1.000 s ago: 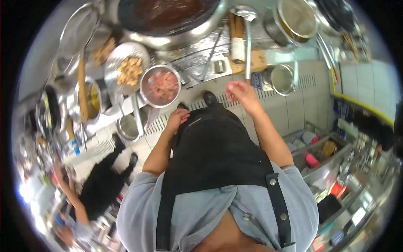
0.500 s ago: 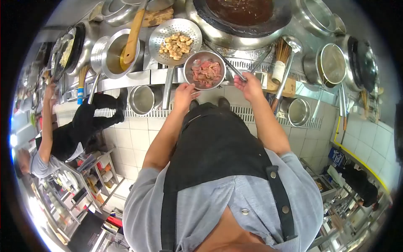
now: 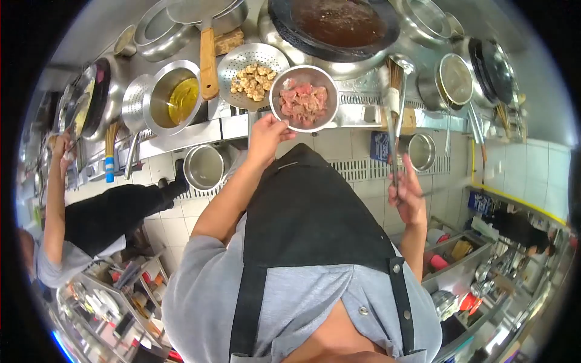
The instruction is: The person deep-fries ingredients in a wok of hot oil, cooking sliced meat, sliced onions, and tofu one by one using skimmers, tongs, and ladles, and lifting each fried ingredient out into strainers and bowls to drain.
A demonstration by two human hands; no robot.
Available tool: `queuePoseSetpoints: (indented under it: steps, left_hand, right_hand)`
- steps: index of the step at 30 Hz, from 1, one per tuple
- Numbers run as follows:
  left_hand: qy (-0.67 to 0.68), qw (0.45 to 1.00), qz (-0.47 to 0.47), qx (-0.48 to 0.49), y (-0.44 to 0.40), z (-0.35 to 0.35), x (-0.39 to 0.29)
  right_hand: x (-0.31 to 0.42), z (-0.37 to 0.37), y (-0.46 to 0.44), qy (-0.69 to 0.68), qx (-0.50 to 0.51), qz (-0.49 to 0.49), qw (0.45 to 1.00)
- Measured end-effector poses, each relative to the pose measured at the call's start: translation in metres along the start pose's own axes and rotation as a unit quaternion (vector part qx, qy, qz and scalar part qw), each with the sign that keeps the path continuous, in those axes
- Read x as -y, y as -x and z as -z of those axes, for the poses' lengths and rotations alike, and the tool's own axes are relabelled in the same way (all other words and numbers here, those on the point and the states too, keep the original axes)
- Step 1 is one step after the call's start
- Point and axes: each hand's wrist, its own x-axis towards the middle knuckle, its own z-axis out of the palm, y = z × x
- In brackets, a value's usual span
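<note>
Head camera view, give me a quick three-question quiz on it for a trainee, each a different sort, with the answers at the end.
1. Multiple choice: what are the fingers of the left hand at the rim of?
A) the large dark wok
B) the bowl of meat
C) the blue box

2. True or false: the brown chunks lie in a perforated scoop.

3. Fill in the colour: the wide-rimmed pot holds a ____ liquid.

Key: 1. B; 2. true; 3. yellow
</note>
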Motion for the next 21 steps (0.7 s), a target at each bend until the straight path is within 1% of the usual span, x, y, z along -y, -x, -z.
queuePoseSetpoints:
  steps: [1,4,5,7,8,10,12,13,16,17,18,20,21]
  left_hand:
    - [0.007,1.0,-0.001,0.007,0.0,-0.002,-0.003]
    - [0.02,0.999,-0.027,0.024,-0.007,-0.007,-0.017]
    - [0.021,0.998,-0.043,0.029,-0.01,-0.007,-0.02]
    - [0.03,0.997,-0.067,0.021,-0.012,-0.012,-0.03]
    - [0.024,0.996,-0.079,0.017,-0.015,-0.011,-0.028]
    - [0.013,0.994,-0.109,0.005,-0.024,-0.011,-0.029]
    - [0.009,0.99,-0.14,-0.03,-0.028,-0.02,-0.032]
    - [0.005,0.987,-0.152,-0.049,-0.027,-0.024,-0.032]
    - [-0.111,0.975,-0.175,-0.077,-0.025,-0.039,-0.042]
    - [-0.128,0.968,-0.198,-0.083,-0.024,-0.048,-0.045]
    - [-0.157,0.96,-0.214,-0.094,-0.027,-0.051,-0.045]
    - [-0.217,0.938,-0.245,-0.113,-0.04,-0.058,-0.048]
    - [-0.12,0.965,-0.198,-0.123,-0.047,-0.059,-0.057]
  right_hand:
    - [0.001,-0.009,-0.002,0.031,-0.025,0.032,0.999]
    - [0.016,-0.016,0.003,0.197,-0.107,0.026,0.974]
    - [0.028,-0.02,0.008,0.274,-0.088,0.036,0.957]
    - [0.041,-0.02,0.008,0.441,-0.081,0.103,0.888]
    - [0.049,-0.022,0.005,0.474,-0.076,0.115,0.87]
    - [0.065,-0.032,-0.001,0.538,-0.068,0.141,0.829]
    - [0.089,-0.046,-0.01,0.579,-0.059,0.094,0.808]
    - [0.091,-0.041,-0.023,0.609,-0.065,0.123,0.781]
    - [0.109,-0.051,-0.065,0.644,-0.014,0.129,0.753]
    - [0.107,-0.053,-0.086,0.694,-0.004,0.146,0.705]
    - [0.099,-0.047,-0.105,0.702,0.007,0.182,0.689]
    - [0.102,-0.041,-0.134,0.697,0.034,0.226,0.68]
    - [0.108,-0.037,-0.148,0.684,0.05,0.23,0.691]
